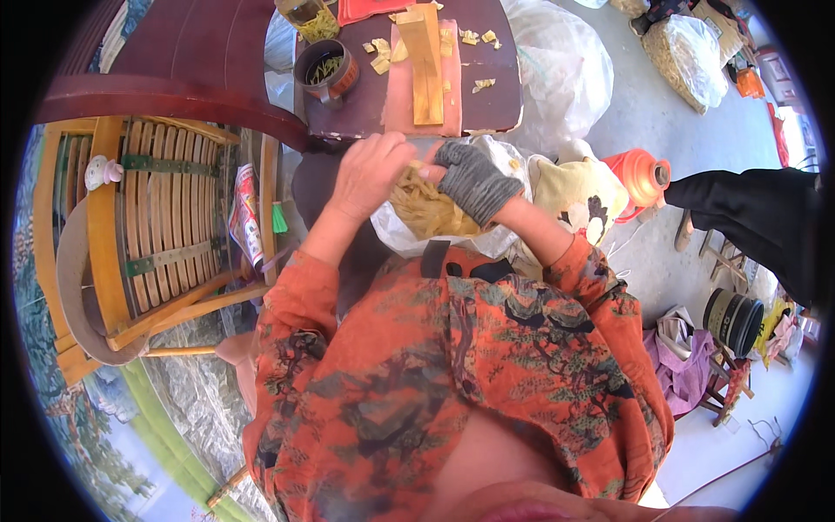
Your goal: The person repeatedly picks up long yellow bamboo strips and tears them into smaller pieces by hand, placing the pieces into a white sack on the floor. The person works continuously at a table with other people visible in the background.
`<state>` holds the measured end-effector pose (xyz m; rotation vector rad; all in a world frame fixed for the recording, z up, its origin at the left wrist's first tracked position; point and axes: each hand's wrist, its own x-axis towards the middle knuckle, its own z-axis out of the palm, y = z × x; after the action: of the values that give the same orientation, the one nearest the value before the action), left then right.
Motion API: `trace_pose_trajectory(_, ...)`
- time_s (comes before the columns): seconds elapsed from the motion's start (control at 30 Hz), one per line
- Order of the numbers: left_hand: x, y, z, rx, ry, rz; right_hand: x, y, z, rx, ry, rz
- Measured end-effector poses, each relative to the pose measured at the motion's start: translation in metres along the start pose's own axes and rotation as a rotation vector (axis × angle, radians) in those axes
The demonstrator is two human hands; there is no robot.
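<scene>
Over a white plastic bag (396, 237) of yellowish-brown, dried-looking strips (426, 209), both my hands come together. My left hand (370, 171) is bare, its fingers curled and closed at the bag's far left edge. A grey fingerless glove covers my right hand (477, 183); its thumb and fingers pinch together close to the left fingertips. Whatever lies between the fingertips is too small and hidden to name. Just beyond the hands, a long wooden block (424, 74) rests on a pink mat (400, 109) on the dark table.
Yellow flakes (381, 63) lie scattered on the table (487, 103), beside a mug of dark liquid and leaves (335, 76) and a glass jar (315, 24). A slatted wooden chair (174, 191) stands left. To the right are an orange thermos (633, 178) and another person's black-clad leg (739, 217).
</scene>
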<state>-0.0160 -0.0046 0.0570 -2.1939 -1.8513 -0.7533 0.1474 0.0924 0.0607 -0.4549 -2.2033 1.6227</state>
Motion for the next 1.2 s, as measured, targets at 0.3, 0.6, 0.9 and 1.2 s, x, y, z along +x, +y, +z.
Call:
trace_pose_trajectory(0.3, 0.025, -0.026, 0.026, -1.21, -0.085, -0.7, 0.034, 0.003, -0.023, -0.293, 0.232, 0.17)
trace_pose_trajectory(0.6, 0.042, -0.039, 0.038, -0.847, 0.088, -0.607, 0.057, 0.03, -0.04, -0.386, 0.331, 0.19)
trace_pose_trajectory(0.9, 0.056, -0.053, 0.047, -1.148, 0.051, -0.95, 0.078, 0.03, -0.044, -0.452, 0.437, 0.14)
trace_pose_trajectory(1.2, 0.026, -0.047, 0.059, -0.404, -0.09, -0.727, 0.063, 0.071, -0.039, -0.63, 0.348, 0.424)
